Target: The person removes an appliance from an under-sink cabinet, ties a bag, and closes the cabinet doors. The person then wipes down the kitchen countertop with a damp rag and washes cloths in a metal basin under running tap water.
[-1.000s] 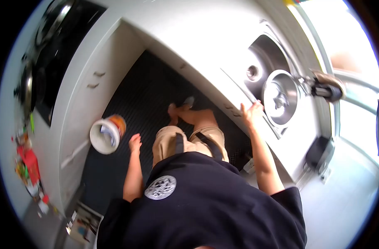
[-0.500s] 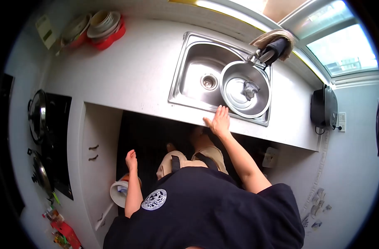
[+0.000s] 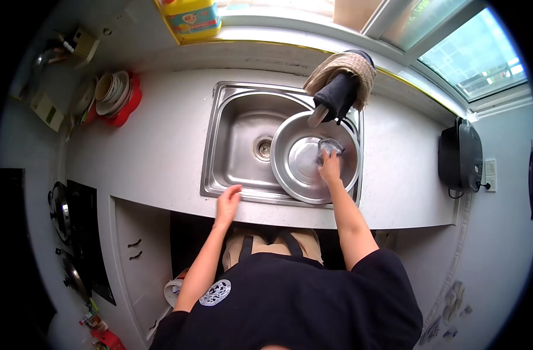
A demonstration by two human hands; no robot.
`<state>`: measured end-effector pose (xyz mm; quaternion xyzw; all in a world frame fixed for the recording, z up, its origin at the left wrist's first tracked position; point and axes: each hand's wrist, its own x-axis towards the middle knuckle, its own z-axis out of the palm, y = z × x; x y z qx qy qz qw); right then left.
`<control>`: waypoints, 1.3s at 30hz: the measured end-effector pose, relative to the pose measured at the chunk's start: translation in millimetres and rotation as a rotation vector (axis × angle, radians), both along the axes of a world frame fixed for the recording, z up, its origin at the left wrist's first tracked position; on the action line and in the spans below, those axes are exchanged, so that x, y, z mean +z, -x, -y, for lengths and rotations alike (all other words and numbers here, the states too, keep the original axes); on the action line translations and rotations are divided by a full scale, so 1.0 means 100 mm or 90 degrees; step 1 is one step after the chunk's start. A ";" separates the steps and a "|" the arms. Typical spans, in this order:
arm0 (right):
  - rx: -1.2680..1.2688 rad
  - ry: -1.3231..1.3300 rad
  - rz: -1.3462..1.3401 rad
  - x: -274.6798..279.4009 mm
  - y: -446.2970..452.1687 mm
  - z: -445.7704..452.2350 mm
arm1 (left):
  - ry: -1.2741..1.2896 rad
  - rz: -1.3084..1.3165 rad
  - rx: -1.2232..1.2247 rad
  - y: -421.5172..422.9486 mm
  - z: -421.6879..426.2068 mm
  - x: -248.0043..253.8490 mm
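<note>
A round steel basin (image 3: pixel 290 166) rests tilted over the right part of the stainless steel sink (image 3: pixel 234 125). Inside it is a crumpled, shiny grey wad (image 3: pixel 329 147), whose material I cannot make out for certain. My right hand (image 3: pixel 331 166) reaches into the basin with its fingers closed on the wad's near edge. By the sink's front left edge, my left hand (image 3: pixel 228 204) hovers with loosely bent fingers and holds nothing. A dark cloth-like item (image 3: pixel 338 93) partly hides the far rim of the basin.
Stacked bowls (image 3: pixel 109 93) in a red holder stand at the left of the white counter (image 3: pixel 161 140). A black appliance (image 3: pixel 460 154) is at the right. A yellow jug (image 3: pixel 193 20) sits on the window ledge. Lidded pans (image 3: pixel 61 210) lie far left.
My right hand has moved from the counter edge into the basin and onto the grey wad. My left hand has risen from beside my body to the sink's front edge. The view has shifted.
</note>
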<state>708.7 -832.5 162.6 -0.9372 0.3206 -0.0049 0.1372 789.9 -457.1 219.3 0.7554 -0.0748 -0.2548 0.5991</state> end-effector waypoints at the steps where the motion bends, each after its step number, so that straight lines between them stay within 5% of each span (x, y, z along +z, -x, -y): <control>1: 0.006 -0.044 -0.026 -0.05 0.01 0.07 | 0.017 -0.050 -0.049 -0.01 0.27 -0.18; 3: 0.017 -0.131 -0.079 -0.18 0.07 0.18 | -0.011 -0.204 -0.028 -0.02 0.79 -0.35; 6: -0.112 -0.188 0.227 0.11 0.25 0.32 | 0.114 -0.485 0.104 -0.08 1.29 -0.51; 11: -0.296 -0.283 0.426 1.00 0.57 1.12 | -0.026 -0.340 -0.002 -0.11 1.54 -0.60; 14: -0.151 0.438 0.222 1.27 0.47 1.18 | -0.092 -0.235 0.051 -0.20 1.51 -0.72; 17: -0.033 0.040 0.298 1.23 0.05 1.14 | -0.021 -0.241 0.104 -0.36 1.29 -0.57; 21: 0.087 0.016 0.373 1.18 -0.67 0.71 | -0.091 -0.164 0.096 -0.75 0.78 -0.82; 27: -0.024 -0.006 0.192 0.95 -0.72 0.35 | -0.109 -0.226 0.129 -1.02 0.51 -1.00; 31: -0.067 -0.028 0.354 0.71 -0.61 0.01 | -0.130 -0.222 0.144 -1.04 0.54 -1.03; 33: -0.068 -0.161 0.353 0.39 -0.51 -0.18 | -0.121 -0.229 0.120 -1.08 0.53 -1.12; 35: -0.332 -0.742 0.335 0.30 -0.63 -0.49 | -0.090 -0.280 0.103 -1.12 0.51 -1.15; 37: -0.406 -0.977 0.329 0.30 -0.72 -0.72 | -0.340 -0.263 -0.089 -1.31 0.56 -1.16; 39: -0.510 -1.020 0.387 0.18 -0.87 -0.89 | -0.379 0.069 -0.158 -1.48 0.63 -1.73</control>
